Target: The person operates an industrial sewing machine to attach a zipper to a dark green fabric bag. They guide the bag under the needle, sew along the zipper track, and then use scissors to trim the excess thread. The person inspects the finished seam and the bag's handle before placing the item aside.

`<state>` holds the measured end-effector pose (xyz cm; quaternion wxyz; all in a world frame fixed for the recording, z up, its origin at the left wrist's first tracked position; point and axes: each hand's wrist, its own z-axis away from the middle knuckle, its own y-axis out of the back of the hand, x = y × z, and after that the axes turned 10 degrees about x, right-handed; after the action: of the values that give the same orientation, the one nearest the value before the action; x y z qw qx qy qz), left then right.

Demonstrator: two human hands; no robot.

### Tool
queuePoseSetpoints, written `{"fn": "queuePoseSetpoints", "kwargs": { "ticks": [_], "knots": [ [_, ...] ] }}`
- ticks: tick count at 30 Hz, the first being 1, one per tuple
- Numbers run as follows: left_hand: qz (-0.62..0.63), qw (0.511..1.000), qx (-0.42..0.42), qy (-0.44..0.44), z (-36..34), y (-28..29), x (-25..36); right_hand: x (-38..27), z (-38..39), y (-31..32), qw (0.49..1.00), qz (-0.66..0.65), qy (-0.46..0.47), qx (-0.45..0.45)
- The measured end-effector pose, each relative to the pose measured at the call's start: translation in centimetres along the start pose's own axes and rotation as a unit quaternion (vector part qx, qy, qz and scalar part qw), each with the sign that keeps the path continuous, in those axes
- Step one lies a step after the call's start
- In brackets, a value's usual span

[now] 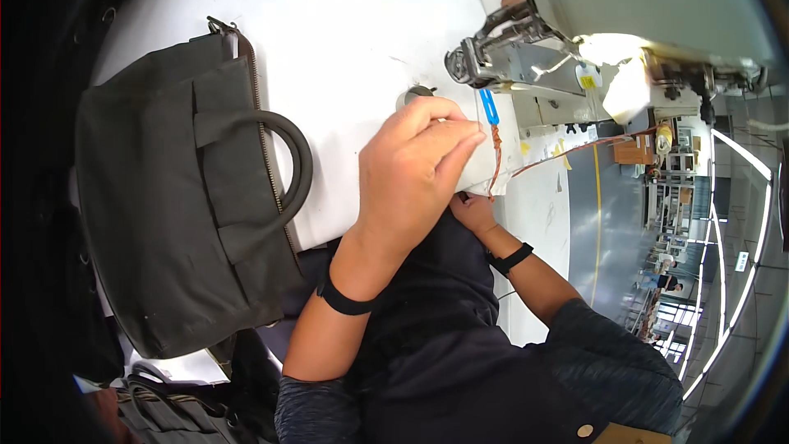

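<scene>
My left hand (415,160) is raised over the white table near its edge, thumb and fingertips pinched together. Whatever they hold, if anything, is too small to make out. Lower and to the right, my right hand (475,214) is at the table's edge against my dark clothing. Its fingers are curled in, and a small dark bit shows by the fingertips; I cannot name it. Just beyond my left hand lie a blue looped piece (490,107) tied to a twisted orange cord (496,152) and a small round grey thing (417,94), partly hidden behind my knuckles.
A dark grey handbag (164,197) with a looped handle and a brown-edged zip lies at the left. The sewing machine (477,62) juts in from the upper right, its lamp lit. More dark bags (177,411) are at the lower left. A yellow-lined floor (593,214) and shelves stretch off rightward.
</scene>
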<state>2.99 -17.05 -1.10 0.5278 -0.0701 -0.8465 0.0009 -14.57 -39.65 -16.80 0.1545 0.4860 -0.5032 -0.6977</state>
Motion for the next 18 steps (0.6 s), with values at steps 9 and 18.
{"fn": "queuePoseSetpoints", "kwargs": {
  "ticks": [9, 18],
  "knots": [
    [-0.055, 0.996, 0.072, 0.012, 1.1, -1.5, 1.2, 1.3, -0.6, 0.2, 0.969, -0.004, 0.214, 0.127],
    [-0.102, 0.987, 0.115, -0.037, 1.3, -2.0, 1.6, 1.0, 1.2, 1.1, 0.981, -0.041, 0.139, 0.127]
  ]
}}
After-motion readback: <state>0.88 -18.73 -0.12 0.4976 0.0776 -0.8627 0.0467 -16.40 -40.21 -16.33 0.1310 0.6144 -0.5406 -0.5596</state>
